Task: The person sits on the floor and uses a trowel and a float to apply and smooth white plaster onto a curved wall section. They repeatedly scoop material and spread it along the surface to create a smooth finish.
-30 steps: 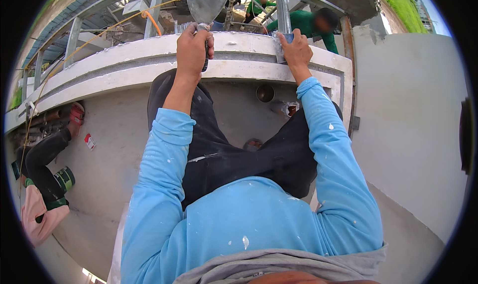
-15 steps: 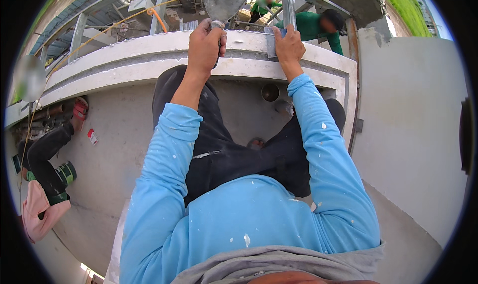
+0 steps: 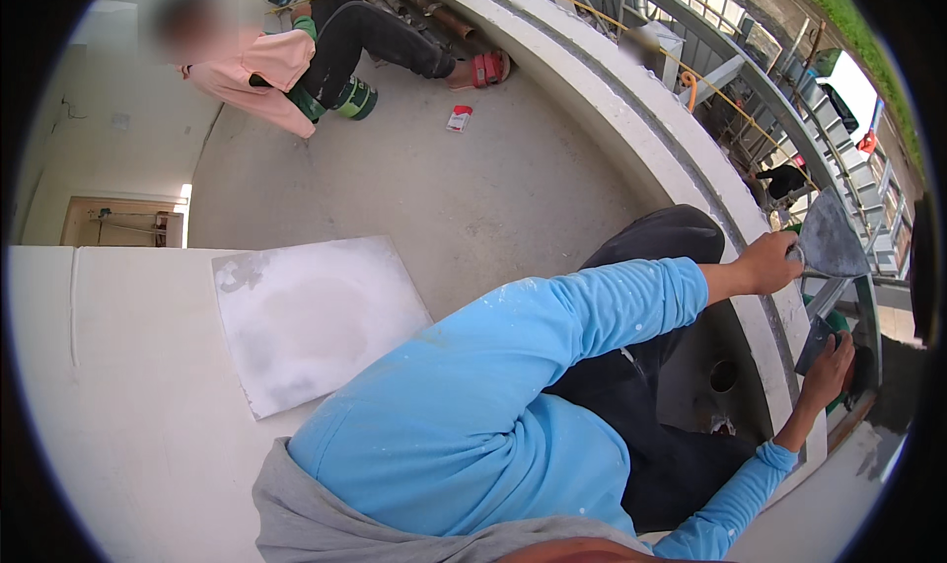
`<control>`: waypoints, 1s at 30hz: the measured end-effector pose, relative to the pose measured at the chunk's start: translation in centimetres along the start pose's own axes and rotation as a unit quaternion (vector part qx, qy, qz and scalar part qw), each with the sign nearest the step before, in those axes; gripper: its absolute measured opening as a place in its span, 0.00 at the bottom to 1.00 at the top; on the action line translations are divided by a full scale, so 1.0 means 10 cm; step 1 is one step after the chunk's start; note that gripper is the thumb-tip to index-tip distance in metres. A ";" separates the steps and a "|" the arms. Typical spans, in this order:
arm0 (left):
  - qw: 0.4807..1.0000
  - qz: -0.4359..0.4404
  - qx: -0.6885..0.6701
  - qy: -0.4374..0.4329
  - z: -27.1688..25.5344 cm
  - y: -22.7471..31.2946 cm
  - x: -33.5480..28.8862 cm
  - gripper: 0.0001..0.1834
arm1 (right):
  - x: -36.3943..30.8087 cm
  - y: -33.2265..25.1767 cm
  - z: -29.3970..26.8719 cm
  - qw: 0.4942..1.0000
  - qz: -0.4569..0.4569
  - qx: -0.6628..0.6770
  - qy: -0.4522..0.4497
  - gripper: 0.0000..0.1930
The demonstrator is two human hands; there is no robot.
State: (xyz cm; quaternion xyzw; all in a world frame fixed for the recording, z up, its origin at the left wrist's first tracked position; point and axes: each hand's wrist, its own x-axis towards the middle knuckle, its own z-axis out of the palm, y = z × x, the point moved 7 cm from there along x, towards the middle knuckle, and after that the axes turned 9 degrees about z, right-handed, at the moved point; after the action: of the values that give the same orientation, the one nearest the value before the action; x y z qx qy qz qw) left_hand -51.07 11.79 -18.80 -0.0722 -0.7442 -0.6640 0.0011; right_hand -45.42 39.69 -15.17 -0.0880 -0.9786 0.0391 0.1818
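At the right, my left hand (image 3: 766,264) is closed around the handle of a broad putty knife (image 3: 834,237), its grey blade fanning out past the curved white ledge (image 3: 681,134). Nearer to me, my right hand (image 3: 827,374) grips a flat, dark rectangular scraper blade (image 3: 813,346) by its edge, with the fingers partly hidden. Both tools are held over the outer side of the ledge, a short gap between them. A dark groove runs along the ledge top. My knees are against its inner side.
A pale-smeared square board (image 3: 316,316) lies on a white surface behind me. A person in a pink top (image 3: 271,60) sits at the upper left beside a green bucket (image 3: 356,99). A red-and-white packet (image 3: 459,119) lies on the floor. Yellow rope (image 3: 592,15) and metal framing (image 3: 725,73) run beyond the ledge.
My view has swung left, bringing the board and the seated person further into sight. Both hands now appear at the right, still holding their tools.
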 end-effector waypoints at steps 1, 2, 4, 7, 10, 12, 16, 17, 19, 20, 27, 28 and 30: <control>1.000 0.012 -0.003 0.004 -0.01 0.02 0.00 0.18 | 0.01 -0.01 0.02 1.000 -0.009 0.016 -0.005 0.14; 1.000 0.019 0.002 0.007 -0.01 0.03 0.00 0.18 | 0.03 0.00 0.07 1.000 -0.006 0.003 -0.020 0.14; 1.000 0.015 0.005 0.002 0.00 0.02 -0.02 0.18 | 0.05 0.04 0.14 0.999 -0.014 -0.047 -0.021 0.15; 1.000 0.011 0.013 -0.008 0.02 -0.01 -0.01 0.18 | 0.07 0.11 0.28 0.998 -0.016 0.001 -0.053 0.15; 1.000 0.019 0.015 0.001 0.00 -0.03 -0.01 0.19 | 0.08 0.14 0.34 0.998 -0.015 0.037 -0.058 0.17; 1.000 0.010 0.015 -0.004 0.00 -0.05 0.00 0.19 | 0.08 0.16 0.37 0.996 -0.001 0.049 -0.078 0.18; 0.999 0.032 0.023 -0.004 0.01 -0.05 0.02 0.18 | 0.06 0.17 0.39 0.991 0.023 0.047 -0.123 0.19; 0.999 0.034 0.024 -0.006 0.01 -0.06 0.02 0.18 | 0.06 0.17 0.40 0.990 0.028 0.045 -0.132 0.19; 0.999 0.038 0.028 -0.004 0.02 -0.07 0.02 0.17 | 0.04 0.15 0.40 0.987 0.039 0.054 -0.148 0.19; 0.999 0.033 0.023 -0.009 0.03 -0.09 0.03 0.17 | 0.03 0.12 0.39 0.988 0.025 0.047 -0.146 0.19; 0.999 0.032 0.038 -0.023 0.06 -0.12 0.02 0.18 | -0.01 0.05 0.27 0.991 0.004 0.059 -0.124 0.18; 0.998 0.033 0.045 -0.024 0.06 -0.13 0.02 0.18 | -0.01 0.06 0.25 0.990 0.003 0.073 -0.123 0.18; 0.998 0.030 0.048 -0.024 0.06 -0.14 0.01 0.18 | -0.01 0.07 0.22 0.988 0.003 0.092 -0.124 0.17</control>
State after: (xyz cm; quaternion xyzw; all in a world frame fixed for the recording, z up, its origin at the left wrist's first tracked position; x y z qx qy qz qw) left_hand -51.30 12.25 -20.19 -0.1104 -0.7728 -0.6250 0.0063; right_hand -46.01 40.29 -17.34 -0.0680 -0.9856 0.1398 0.0661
